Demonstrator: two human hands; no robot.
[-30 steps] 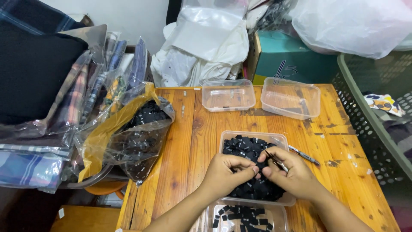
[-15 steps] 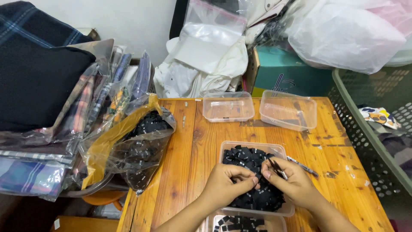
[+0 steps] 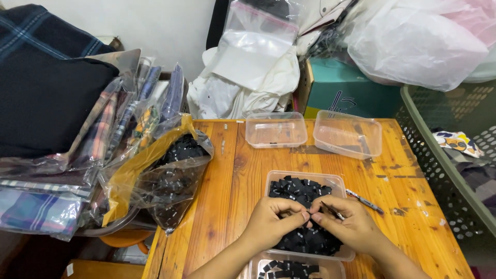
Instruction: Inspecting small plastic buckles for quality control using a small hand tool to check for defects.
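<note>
Small black pieces [image 3: 302, 194] are heaped in a clear plastic tub [image 3: 336, 181] at the 6 o'clock edge of the wooden table [image 3: 227, 191] in the head view, and over that heap the left hand [image 3: 271, 219] and right hand [image 3: 343, 223] are brought together with fingers curled, pinching something tiny between their tips that cannot be made out. A pen [image 3: 364, 200] is seen at 3 o'clock of the tub, two empty clear tubs [image 3: 276, 129] at 12 o'clock, and a plastic bag of black pieces [image 3: 173, 175] at 9 o'clock.
</note>
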